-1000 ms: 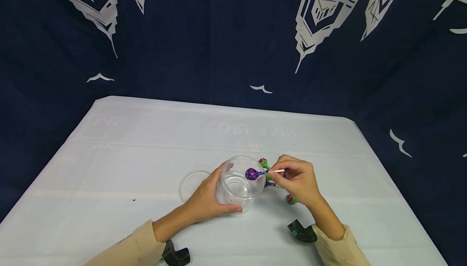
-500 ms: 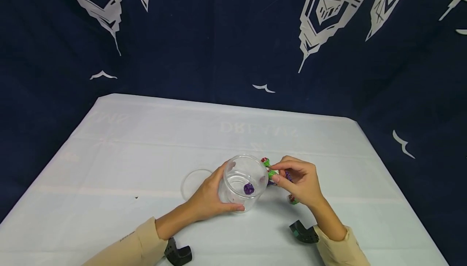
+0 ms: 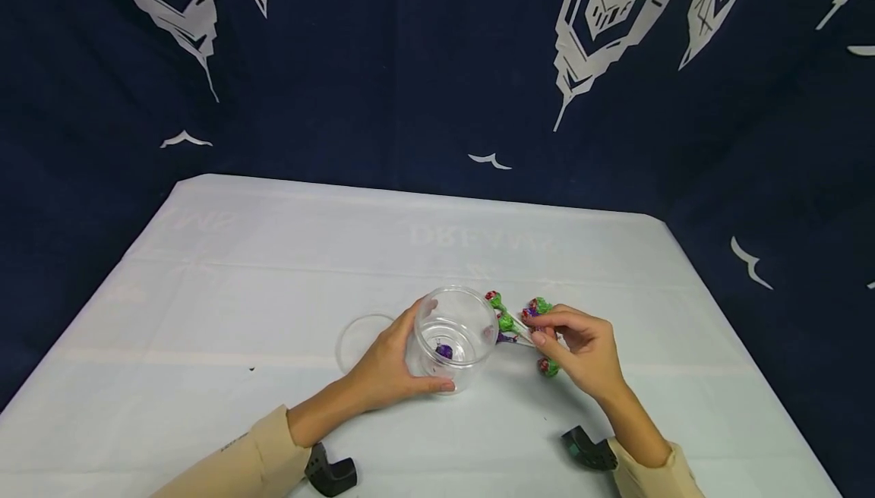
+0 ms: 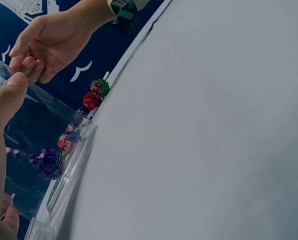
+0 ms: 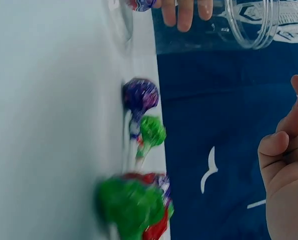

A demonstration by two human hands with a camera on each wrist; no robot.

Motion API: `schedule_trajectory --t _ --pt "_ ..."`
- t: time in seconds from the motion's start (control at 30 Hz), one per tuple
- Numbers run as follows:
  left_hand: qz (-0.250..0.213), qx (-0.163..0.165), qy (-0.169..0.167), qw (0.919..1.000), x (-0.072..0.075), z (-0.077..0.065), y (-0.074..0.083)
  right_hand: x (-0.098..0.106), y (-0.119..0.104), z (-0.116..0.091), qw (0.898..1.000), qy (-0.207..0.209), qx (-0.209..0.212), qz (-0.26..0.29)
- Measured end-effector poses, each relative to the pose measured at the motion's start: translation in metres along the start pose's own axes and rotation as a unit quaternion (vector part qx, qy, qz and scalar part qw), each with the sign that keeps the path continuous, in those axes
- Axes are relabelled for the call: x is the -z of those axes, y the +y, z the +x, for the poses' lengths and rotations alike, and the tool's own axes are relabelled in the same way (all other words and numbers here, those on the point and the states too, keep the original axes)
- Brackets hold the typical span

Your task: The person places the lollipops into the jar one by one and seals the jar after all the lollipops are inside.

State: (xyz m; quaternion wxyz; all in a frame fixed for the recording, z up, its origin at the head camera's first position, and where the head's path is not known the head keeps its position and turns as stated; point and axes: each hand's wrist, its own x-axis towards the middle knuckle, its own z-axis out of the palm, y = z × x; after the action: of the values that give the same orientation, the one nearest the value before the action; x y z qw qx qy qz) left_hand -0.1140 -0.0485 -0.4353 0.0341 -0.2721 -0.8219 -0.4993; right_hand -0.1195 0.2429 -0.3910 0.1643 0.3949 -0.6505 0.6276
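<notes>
My left hand [image 3: 388,378] grips a clear plastic jar [image 3: 456,327] round its side, thumb at the front, the jar's mouth facing up. Inside lies a purple-wrapped lollipop [image 4: 48,164], its head near the bottom. Just right of the jar, my right hand [image 3: 581,346] hovers with loosely bent fingers, nothing visible between them. In the right wrist view that hand [image 5: 288,175] is seen apart from the lollipops on the table. Those include a purple one [image 5: 141,94], a green one [image 5: 152,130] and a blurred green one [image 5: 134,205] close to the camera.
A clear round lid [image 3: 338,348] lies flat to the left of the jar, partly behind the left hand. One red-and-green lollipop [image 3: 548,367] sits nearer the front. White cloth covers the table [image 3: 205,308]; a dark blue printed curtain [image 3: 383,88] hangs behind.
The right hand has let go of the purple lollipop, which dropped into the jar. It has since drawn back rightward over the other lollipops. The left hand keeps its grip on the jar.
</notes>
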Motion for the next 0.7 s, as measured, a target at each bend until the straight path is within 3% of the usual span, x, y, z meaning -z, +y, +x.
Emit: schedule_trajectory --t 0.33,0.53,0.7 --pt "-0.005 0.013 -0.007 0.9999 -0.001 0.001 0.001 0.015 -0.009 -0.021 0.997 0.04 -0.049 -0.04" --pt "-0.007 0.02 -0.007 0.9998 0.002 0.001 0.002 0.026 -0.003 -0.026 0.997 0.043 -0.042 -0.044" --pt "-0.011 0.018 -0.009 0.9997 0.0 0.001 0.0 0.043 -0.009 -0.032 0.99 0.057 -0.081 -0.104"
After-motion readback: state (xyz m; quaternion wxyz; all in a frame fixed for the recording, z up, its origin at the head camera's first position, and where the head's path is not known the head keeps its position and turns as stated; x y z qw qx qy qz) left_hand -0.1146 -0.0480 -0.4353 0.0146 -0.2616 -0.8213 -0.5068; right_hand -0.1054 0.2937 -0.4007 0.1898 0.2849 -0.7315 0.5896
